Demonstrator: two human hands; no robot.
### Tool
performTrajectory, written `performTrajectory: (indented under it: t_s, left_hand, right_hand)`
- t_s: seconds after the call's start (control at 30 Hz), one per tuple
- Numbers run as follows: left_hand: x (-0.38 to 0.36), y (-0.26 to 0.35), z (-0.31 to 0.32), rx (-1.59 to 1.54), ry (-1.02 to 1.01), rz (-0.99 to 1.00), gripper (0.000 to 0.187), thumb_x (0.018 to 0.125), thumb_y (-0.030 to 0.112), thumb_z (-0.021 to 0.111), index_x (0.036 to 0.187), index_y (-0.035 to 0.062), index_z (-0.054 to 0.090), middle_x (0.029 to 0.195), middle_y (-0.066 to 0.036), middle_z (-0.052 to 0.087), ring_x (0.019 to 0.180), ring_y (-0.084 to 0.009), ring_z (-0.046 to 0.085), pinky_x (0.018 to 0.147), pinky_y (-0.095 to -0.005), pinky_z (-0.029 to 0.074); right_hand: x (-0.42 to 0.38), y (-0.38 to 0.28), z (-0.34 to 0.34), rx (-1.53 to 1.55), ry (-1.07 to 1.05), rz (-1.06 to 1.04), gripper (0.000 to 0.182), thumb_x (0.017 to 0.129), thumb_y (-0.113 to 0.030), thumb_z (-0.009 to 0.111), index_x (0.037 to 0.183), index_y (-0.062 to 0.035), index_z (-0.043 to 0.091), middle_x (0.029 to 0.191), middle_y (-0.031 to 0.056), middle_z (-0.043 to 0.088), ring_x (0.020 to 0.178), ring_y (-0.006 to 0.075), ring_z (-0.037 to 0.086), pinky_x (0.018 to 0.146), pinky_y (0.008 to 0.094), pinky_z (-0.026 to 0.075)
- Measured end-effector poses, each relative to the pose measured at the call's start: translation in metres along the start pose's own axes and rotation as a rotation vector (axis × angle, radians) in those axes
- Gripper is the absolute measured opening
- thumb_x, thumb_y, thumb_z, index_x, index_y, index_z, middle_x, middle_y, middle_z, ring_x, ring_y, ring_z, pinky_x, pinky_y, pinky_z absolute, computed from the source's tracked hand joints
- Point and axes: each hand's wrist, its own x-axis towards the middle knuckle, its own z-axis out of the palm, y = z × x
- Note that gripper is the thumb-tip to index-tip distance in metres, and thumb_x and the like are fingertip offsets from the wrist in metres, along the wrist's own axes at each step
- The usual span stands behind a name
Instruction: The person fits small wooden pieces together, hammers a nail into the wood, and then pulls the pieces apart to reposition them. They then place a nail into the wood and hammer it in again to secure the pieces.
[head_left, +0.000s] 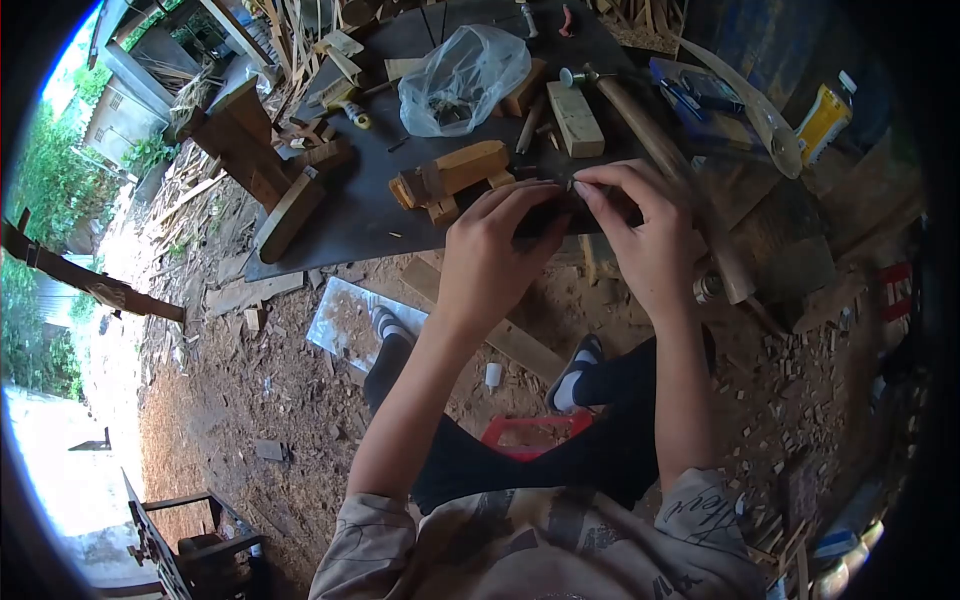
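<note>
Above the near edge of the dark tabletop, my left hand and my right hand meet fingertip to fingertip. Both are closed in a pinch around something tiny and dark, too small to name. An orange-brown wooden piece, shaped like a small hand plane, lies just left of my left fingers. Beyond my fingers is a pale rectangular wood block. A long-handled hammer lies to the right, its handle running behind my right hand and out past the table edge.
A clear plastic bag with small dark pieces sits at the back. To the left stands a brown wooden assembly. A yellow bottle is at far right. Below, a red plastic stool shows between my legs, and wood scraps litter the ground.
</note>
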Motion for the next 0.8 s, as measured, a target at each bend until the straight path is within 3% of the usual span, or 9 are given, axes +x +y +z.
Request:
performTrajectory:
  t_s: [0.33,0.43,0.8]
  left_hand:
    - [0.002,-0.001,0.009,-0.021,0.042,0.011,0.027,0.088,0.013,0.083,0.113,0.0031,0.078,0.111,-0.013,0.078,0.100,-0.0337,0.076,0.086,-0.0425,0.061]
    - [0.004,0.003,0.008,0.010,0.023,-0.004,0.023,0.092,0.009,0.082,0.114,0.0034,0.081,0.113,-0.012,0.079,0.102,-0.0291,0.079,0.089,-0.0382,0.061]
    - [0.008,0.002,0.020,0.038,0.092,-0.004,0.018,0.090,0.009,0.082,0.107,0.0048,0.083,0.107,-0.010,0.080,0.096,-0.0292,0.075,0.086,-0.0381,0.059]
  right_hand:
    - [-0.003,0.004,0.000,-0.014,-0.006,-0.024,0.010,0.099,-0.006,0.076,0.109,-0.0035,0.076,0.099,0.0087,0.073,0.085,0.0216,0.072,0.070,0.0332,0.054]
    - [-0.004,0.006,0.001,-0.018,-0.002,-0.051,0.010,0.099,-0.007,0.076,0.109,-0.0036,0.076,0.100,0.0091,0.073,0.086,0.0221,0.072,0.070,0.0335,0.055]
    - [-0.005,-0.001,-0.003,-0.040,-0.020,-0.088,0.012,0.102,-0.010,0.074,0.110,-0.0020,0.078,0.099,0.0109,0.072,0.085,0.0259,0.073,0.070,0.0364,0.055]
